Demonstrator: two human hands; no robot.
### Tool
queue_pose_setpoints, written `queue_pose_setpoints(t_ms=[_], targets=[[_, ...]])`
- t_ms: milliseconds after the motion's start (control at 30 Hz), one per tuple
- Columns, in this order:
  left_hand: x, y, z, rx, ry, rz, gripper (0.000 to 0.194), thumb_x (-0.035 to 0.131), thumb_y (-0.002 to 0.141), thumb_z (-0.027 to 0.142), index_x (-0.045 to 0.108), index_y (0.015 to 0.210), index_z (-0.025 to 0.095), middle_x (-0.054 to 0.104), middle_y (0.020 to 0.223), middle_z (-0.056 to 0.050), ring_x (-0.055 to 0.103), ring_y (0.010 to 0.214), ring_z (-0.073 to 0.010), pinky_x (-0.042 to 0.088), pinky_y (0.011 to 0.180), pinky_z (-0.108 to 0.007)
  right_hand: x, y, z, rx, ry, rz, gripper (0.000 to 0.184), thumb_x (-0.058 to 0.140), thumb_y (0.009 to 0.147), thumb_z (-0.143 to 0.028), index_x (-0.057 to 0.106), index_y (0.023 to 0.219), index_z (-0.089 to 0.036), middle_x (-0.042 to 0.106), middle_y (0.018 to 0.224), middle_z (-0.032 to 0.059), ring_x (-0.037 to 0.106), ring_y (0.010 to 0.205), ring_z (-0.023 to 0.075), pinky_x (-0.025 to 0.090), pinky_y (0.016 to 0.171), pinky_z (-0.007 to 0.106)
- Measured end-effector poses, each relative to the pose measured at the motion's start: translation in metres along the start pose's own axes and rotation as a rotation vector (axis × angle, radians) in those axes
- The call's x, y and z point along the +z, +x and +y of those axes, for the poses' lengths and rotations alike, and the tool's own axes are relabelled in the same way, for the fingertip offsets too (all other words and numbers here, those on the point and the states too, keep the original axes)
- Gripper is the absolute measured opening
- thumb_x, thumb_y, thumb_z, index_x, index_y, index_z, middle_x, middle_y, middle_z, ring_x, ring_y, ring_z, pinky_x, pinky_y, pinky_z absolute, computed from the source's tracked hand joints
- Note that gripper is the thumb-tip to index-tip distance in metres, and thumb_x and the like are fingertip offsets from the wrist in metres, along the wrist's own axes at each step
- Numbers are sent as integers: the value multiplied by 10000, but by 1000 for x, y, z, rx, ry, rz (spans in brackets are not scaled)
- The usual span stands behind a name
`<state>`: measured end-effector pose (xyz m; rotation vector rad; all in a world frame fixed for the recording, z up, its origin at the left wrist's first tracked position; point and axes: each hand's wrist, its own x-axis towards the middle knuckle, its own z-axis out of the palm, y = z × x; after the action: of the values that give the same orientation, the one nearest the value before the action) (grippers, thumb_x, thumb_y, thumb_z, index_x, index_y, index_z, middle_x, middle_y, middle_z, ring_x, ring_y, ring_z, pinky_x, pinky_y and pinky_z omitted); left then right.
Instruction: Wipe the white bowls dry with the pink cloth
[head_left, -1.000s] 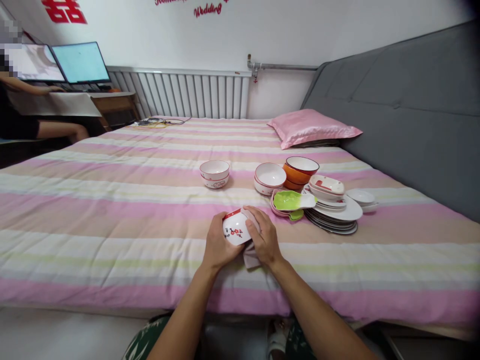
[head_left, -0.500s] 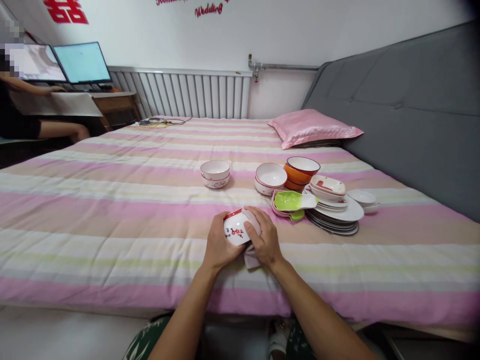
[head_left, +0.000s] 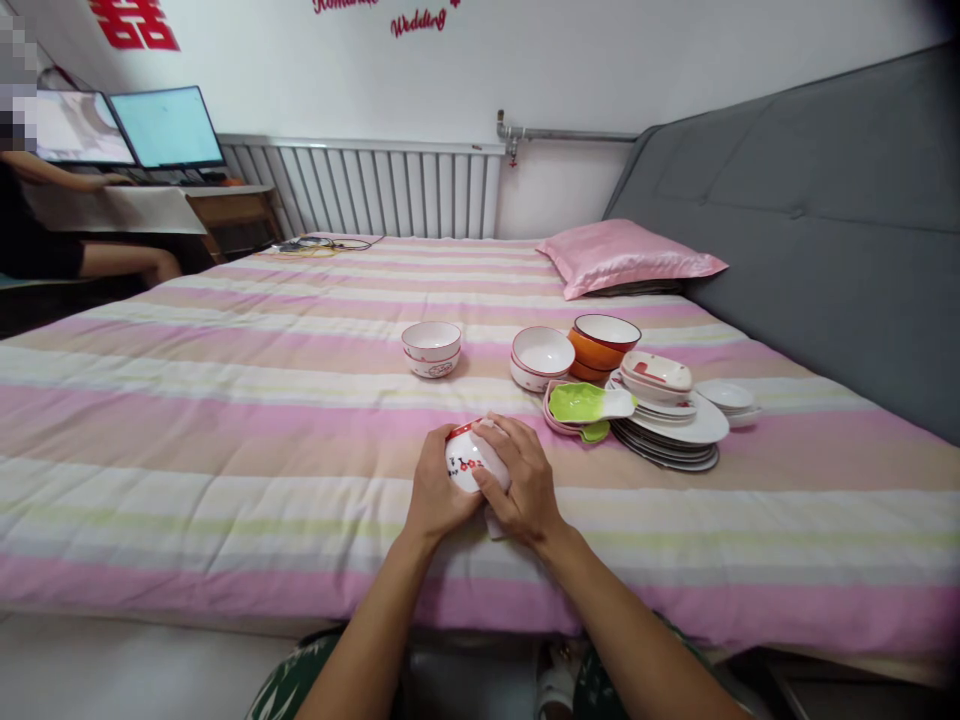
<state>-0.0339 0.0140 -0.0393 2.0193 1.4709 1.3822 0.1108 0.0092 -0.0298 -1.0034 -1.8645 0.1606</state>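
My left hand is closed around the left side of a white bowl with a red rim band and red flowers, tilted on its side above the bed's front part. My right hand presses a pale cloth to the bowl's right side. Most of the cloth is hidden under the palm; one end hangs below. Beyond my hands stand two stacked white bowls. To their right is another white bowl stack, beside orange bowls.
Green leaf-shaped dishes lie near stacked plates topped by a patterned dish. Small white dishes sit farther right. A pink pillow rests by the grey headboard. A person sits at a desk with monitors.
My right hand has slid slightly left over the bowl, covering more of it and of the cloth. The bowl has turned a little in my left hand.
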Motion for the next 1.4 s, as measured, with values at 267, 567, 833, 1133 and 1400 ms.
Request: queue_pose_setpoints(t_ms=[267,567,833,1133,1400], targets=[[0,0,0,-19,-17,-12,563,649,635,316,440,1134,159,574,1047,-100,593,924,-239,503,822,-404,1,-1,-2,-29,-15,-12,418,412,907,-392,549,1264,-222,499,1346,95,427,1251,267,336,1056,492],[0,1,-2,-6,-13,-3,561,648,634,314,445,1132,154,574,1046,-101,591,926,-238,503,828,-405,1,-1,-4,-23,-21,-10,407,417,907,-379,550,1261,-230,503,1341,89,432,1247,264,340,1056,491],[1,1,-1,-16,-11,-5,554,644,638,304,443,1133,160,574,1045,-96,593,927,-237,504,826,-403,1,-1,-3,-16,-16,0,394,424,905,-369,557,1250,-232,515,1333,83,443,1240,259,346,1052,490],[1,0,-1,0,2,2,553,644,641,299,440,1136,158,574,1045,-96,591,927,-235,506,827,-404,1,0,-3,-9,-10,-1,389,422,908,-366,564,1242,-224,519,1330,87,441,1243,255,345,1055,484],[1,0,0,-12,-5,-3,553,639,635,289,442,1133,155,573,1043,-99,588,924,-237,504,825,-405,1,-1,-5,0,-23,0,387,440,903,-357,562,1244,-221,516,1331,89,441,1241,254,347,1058,478]])
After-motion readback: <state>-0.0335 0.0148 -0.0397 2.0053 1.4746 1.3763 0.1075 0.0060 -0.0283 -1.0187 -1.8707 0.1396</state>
